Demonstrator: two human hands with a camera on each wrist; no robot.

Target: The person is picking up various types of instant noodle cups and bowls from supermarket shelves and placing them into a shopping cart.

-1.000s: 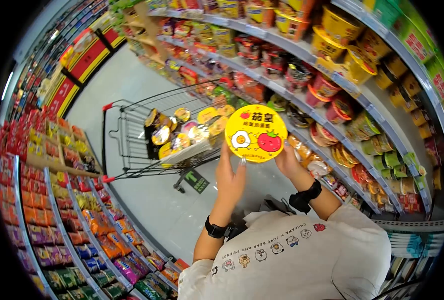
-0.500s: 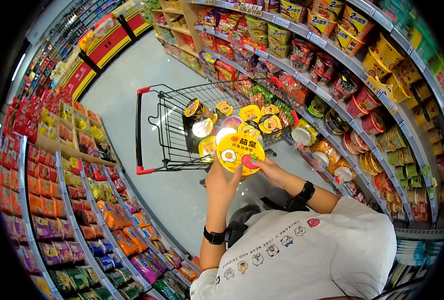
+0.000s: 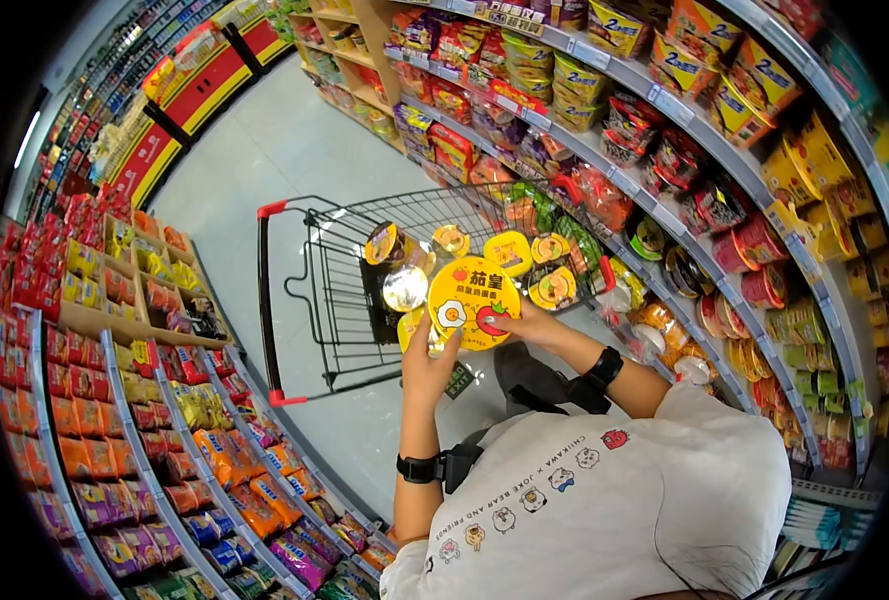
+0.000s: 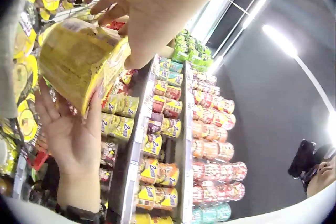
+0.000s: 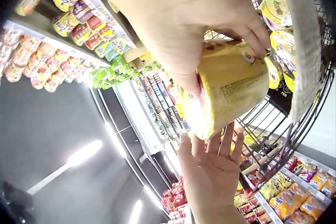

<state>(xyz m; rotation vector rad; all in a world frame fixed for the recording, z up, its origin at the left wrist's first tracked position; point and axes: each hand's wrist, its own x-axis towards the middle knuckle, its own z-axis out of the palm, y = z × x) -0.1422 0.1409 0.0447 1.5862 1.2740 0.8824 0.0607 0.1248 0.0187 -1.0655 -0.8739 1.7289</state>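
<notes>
Both hands hold a yellow round instant noodle bowl [image 3: 472, 275], its lid with an egg and a tomato facing up in the head view. The left hand [image 3: 428, 372] grips its near left side, thumb on the rim; the right hand [image 3: 534, 328] holds its right side with the thumb over the lid's edge. In the left wrist view, the left hand [image 4: 152, 16] is above the bowl [image 4: 79, 61] and the right [image 4: 73, 140] opposite. The right wrist view shows the right hand [image 5: 194, 19] against the bowl [image 5: 233, 85], with the left hand's fingers touching its other side.
A wire shopping cart [image 3: 269, 300] with red corners stands beyond the hands, containing several noodle bowls [image 3: 552, 287] and green packs. Stocked shelves [image 3: 654, 95] curve along the right; snack shelves [image 3: 169, 440] line the left. Pale floor [image 3: 254, 150] lies between.
The held bowl and both hands have moved left and lower in the head view, now overlapping the cart's contents. The cart appears farther right than a second ago. The grip stays on the bowl.
</notes>
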